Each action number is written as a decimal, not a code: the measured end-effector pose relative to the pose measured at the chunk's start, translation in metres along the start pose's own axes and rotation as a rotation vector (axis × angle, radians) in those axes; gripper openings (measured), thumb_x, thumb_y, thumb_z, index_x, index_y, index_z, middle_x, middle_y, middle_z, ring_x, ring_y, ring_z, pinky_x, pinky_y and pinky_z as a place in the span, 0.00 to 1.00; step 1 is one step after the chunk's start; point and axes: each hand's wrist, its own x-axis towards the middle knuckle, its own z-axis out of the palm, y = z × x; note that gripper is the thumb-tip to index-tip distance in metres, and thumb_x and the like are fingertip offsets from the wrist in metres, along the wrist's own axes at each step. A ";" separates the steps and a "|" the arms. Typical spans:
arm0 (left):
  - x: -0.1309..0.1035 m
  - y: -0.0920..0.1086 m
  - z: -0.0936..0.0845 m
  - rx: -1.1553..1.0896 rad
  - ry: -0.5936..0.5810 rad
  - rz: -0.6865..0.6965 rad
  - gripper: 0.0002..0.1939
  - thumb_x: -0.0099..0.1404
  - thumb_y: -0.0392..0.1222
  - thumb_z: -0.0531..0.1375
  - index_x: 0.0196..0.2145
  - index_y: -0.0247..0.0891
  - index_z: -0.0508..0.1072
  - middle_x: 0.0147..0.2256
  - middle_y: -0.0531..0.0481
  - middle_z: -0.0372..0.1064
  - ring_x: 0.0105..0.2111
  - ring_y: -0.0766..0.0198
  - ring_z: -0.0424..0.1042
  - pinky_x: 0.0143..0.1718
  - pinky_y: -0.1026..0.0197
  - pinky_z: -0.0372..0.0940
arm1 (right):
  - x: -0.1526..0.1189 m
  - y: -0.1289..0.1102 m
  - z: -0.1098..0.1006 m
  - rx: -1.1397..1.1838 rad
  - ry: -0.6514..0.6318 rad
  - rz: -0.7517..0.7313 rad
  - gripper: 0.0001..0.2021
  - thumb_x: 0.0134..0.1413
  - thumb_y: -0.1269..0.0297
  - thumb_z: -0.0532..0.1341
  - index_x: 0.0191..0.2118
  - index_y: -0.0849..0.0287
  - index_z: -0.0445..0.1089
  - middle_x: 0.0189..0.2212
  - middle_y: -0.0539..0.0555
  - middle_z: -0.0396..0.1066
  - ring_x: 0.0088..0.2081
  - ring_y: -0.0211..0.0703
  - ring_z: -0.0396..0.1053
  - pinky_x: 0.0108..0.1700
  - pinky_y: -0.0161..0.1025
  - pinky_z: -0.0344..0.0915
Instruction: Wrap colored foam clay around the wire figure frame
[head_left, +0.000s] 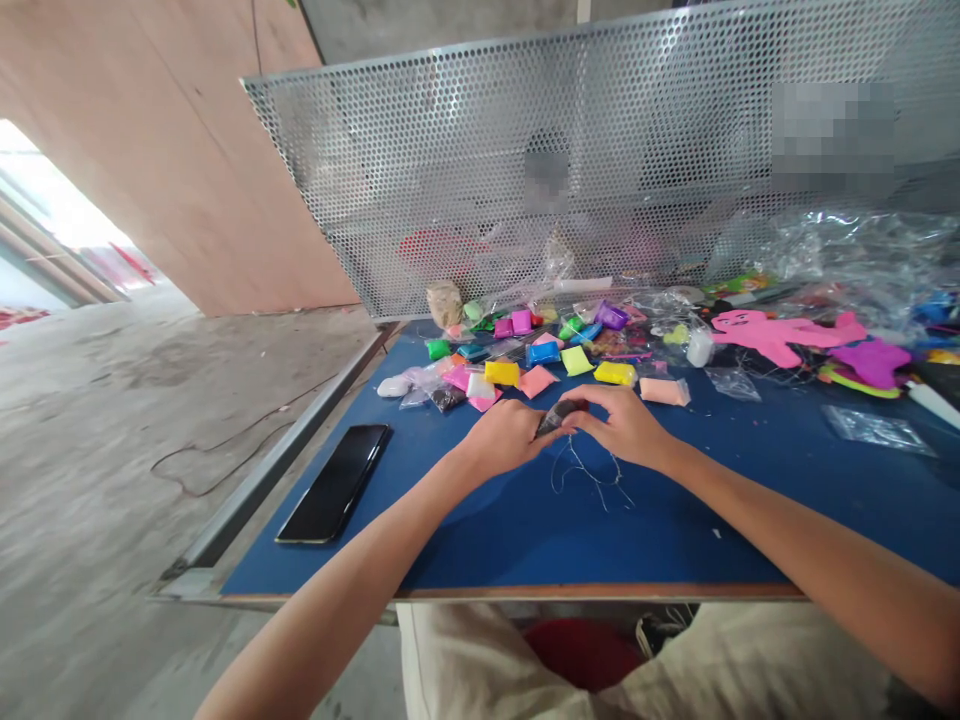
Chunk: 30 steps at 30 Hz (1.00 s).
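Perforated metal panel (442, 170) stands upright beyond the fingers. Blue tabletop (495, 545) extends beneath them. Pink figure (776, 335) lies beyond and well right of the fingers. Left hand (504, 438): fingers curled closed, gripping one end of a dark grey piece (559, 417). Right hand (626, 425): thumb and fingers narrowed, pinching its other end. The piece sits between both sets of fingers, partly hidden. Black phone (335, 485) lies left of the fingers. Peach packet (664, 392) lies right of the right fingers; yellow packet (502, 374), beyond the left. Thin threads (602, 484) show just nearside.
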 end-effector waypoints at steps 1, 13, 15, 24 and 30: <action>0.000 -0.001 -0.001 -0.079 -0.037 0.032 0.28 0.73 0.57 0.49 0.27 0.34 0.75 0.23 0.46 0.72 0.22 0.65 0.70 0.27 0.64 0.60 | 0.000 0.001 -0.001 0.014 -0.006 0.000 0.09 0.62 0.58 0.61 0.39 0.56 0.74 0.32 0.51 0.76 0.33 0.43 0.72 0.39 0.38 0.68; 0.000 -0.006 -0.008 -0.347 -0.075 0.096 0.24 0.57 0.61 0.66 0.23 0.35 0.73 0.17 0.55 0.64 0.19 0.70 0.62 0.24 0.65 0.57 | 0.002 -0.006 -0.002 0.229 -0.101 0.040 0.10 0.58 0.59 0.66 0.44 0.54 0.75 0.41 0.54 0.75 0.41 0.44 0.73 0.39 0.38 0.72; 0.001 -0.009 -0.010 -0.369 -0.099 0.060 0.22 0.63 0.60 0.62 0.28 0.36 0.76 0.18 0.55 0.65 0.19 0.70 0.65 0.25 0.65 0.59 | 0.003 -0.001 0.000 0.245 -0.058 0.088 0.09 0.58 0.60 0.65 0.43 0.55 0.75 0.41 0.54 0.76 0.40 0.45 0.74 0.40 0.39 0.73; 0.002 -0.027 -0.004 -0.452 -0.097 -0.090 0.18 0.70 0.54 0.57 0.35 0.35 0.73 0.26 0.52 0.74 0.21 0.69 0.70 0.26 0.67 0.62 | 0.003 0.011 0.006 0.296 0.055 0.103 0.19 0.59 0.58 0.64 0.56 0.52 0.70 0.49 0.55 0.76 0.50 0.49 0.75 0.51 0.46 0.74; 0.004 -0.030 0.000 -0.304 -0.042 0.012 0.12 0.72 0.46 0.55 0.44 0.37 0.74 0.36 0.48 0.77 0.34 0.63 0.76 0.36 0.64 0.65 | 0.000 0.010 0.011 0.082 0.126 -0.029 0.12 0.61 0.60 0.64 0.49 0.50 0.75 0.45 0.53 0.78 0.44 0.48 0.77 0.47 0.46 0.75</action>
